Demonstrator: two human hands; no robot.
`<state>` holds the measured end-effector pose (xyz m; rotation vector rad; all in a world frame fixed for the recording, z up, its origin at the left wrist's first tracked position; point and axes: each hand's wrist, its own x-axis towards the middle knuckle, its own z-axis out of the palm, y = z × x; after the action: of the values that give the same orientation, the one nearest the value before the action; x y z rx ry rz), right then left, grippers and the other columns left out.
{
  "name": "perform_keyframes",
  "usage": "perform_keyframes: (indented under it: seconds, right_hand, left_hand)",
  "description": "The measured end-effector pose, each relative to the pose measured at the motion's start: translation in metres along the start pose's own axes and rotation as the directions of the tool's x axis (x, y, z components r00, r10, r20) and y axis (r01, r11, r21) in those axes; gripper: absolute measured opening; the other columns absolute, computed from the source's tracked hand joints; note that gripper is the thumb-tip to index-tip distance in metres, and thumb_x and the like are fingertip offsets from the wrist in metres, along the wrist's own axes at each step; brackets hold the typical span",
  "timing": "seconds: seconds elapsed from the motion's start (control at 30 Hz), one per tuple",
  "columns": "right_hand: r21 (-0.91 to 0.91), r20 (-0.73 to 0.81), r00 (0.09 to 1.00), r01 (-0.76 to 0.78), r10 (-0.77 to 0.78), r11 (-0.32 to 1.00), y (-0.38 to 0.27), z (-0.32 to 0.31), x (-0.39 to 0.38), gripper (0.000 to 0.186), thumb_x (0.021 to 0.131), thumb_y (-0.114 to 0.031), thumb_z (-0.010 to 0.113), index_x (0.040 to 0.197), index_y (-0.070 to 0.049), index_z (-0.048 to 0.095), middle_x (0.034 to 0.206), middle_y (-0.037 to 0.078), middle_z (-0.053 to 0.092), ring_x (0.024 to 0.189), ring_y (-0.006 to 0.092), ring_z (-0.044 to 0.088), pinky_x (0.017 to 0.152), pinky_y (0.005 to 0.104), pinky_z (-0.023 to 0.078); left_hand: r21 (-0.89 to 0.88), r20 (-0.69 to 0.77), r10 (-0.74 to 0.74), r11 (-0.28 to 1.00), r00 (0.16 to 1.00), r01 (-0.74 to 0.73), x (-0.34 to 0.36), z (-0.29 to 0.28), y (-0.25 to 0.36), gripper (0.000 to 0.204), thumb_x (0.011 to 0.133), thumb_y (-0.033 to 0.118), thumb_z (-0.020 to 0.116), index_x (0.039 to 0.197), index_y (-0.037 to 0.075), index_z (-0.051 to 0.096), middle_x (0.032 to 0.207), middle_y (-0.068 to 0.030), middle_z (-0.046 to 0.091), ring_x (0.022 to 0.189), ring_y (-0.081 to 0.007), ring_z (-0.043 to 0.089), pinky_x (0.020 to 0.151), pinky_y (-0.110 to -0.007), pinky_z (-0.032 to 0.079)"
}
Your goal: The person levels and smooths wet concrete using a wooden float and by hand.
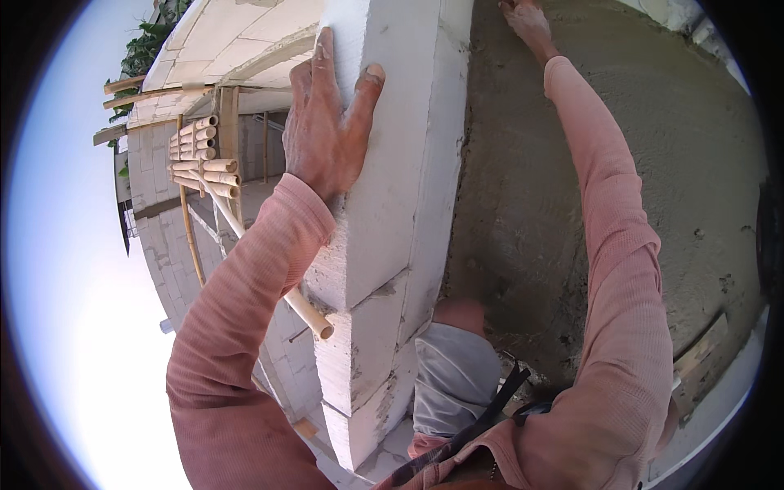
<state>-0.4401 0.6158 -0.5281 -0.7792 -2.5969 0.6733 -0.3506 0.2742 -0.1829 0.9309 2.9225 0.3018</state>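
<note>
My left hand [327, 122] grips the outer edge of a white block wall [384, 204], fingers spread flat on the block face and thumb hooked round the corner. My right hand [527, 23] reaches up at the top edge of the picture and presses against a wall face covered in grey wet plaster [539, 204]. It is partly cut off, so I cannot tell whether it holds a tool. Both arms wear pink long sleeves. My knee in grey shorts [453, 376] shows below, close to the wall.
Bamboo scaffold poles [204, 163] run past the wall's left side, one pole end [314, 318] jutting near my left forearm. Another white block building [237, 49] stands beyond, with open sky at left. A wooden board [698, 351] lies at lower right.
</note>
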Motion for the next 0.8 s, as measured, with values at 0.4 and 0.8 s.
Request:
perform_keyframes:
  seconds: [0.4, 0.8]
  right_hand:
    - [-0.114, 0.455, 0.89, 0.076, -0.016, 0.991, 0.04, -0.316, -0.291, 0.053, 0.094, -0.051, 0.061, 0.13, -0.011, 0.057, 0.108, 0.012, 0.058, 0.109, 0.0293, 0.057, 0.092, 0.0437, 0.048]
    - [-0.142, 0.142, 0.184, -0.969, 0.973, 0.204, 0.204, -0.46, -0.848, 0.081, 0.081, -0.069, 0.064, 0.129, -0.005, 0.054, 0.102, 0.019, 0.064, 0.101, 0.0318, 0.062, 0.091, 0.0431, 0.047]
  left_hand:
    - [0.063, -0.027, -0.095, 0.993, 0.995, 0.096, -0.009, -0.009, -0.016, 0.082, 0.095, 0.059, 0.044, 0.157, 0.012, 0.021, 0.142, -0.0262, 0.039, 0.127, -0.0425, 0.05, 0.106, -0.05, 0.041]
    - [0.002, -0.066, -0.081, 0.997, 0.994, 0.081, 0.014, 0.009, -0.036, 0.089, 0.087, 0.068, 0.045, 0.158, 0.019, 0.023, 0.148, -0.0237, 0.037, 0.132, -0.041, 0.048, 0.11, -0.05, 0.035]
